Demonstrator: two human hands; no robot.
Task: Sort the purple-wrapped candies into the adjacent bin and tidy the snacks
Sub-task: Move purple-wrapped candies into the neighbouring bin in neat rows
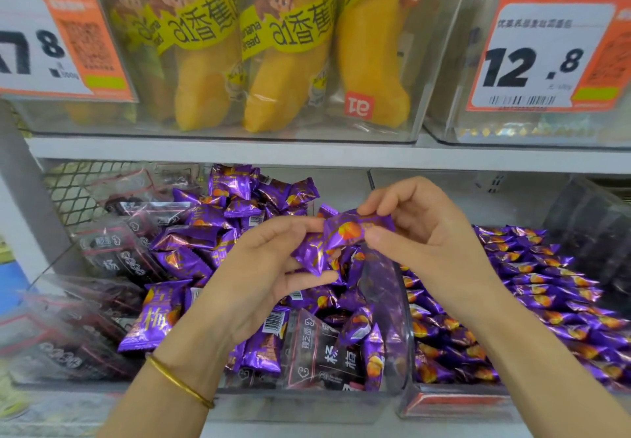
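So both hands are up over the lower shelf, right between the two clear bins. The right hand (426, 232) is pinching one purple candy (353, 231) between thumb and fingertips, holding it sideways in the air. The left hand (252, 273) is palm-up just beside it, fingers curled round a few more purple wrappers (309, 256), and the top of that bunch touches the pinched candy. There's a thin gold bangle (181, 381) on the left wrist.

Under the left hand is the left bin (307, 407), and it's a proper mix: loose purple candies (191, 243) heaped all over, with dark packets (324, 352) poking out at the front and more of them stacked along the left side. The right bin (461, 401) sits right up against it, and it's filled with the same purple candies (546, 294), lying in much neater rows. A dark see-through container stands at the far right, too blurry to say more.

On the white shelf (239, 150) above is another clear bin with yellow banana bread packs (290, 62) standing upright, monkey logo on the wrap. An orange-and-white price tag reading 12.8 (543, 58) hangs on the bin to the right, and another tag (58, 41) on the left is cut off by the frame edge.
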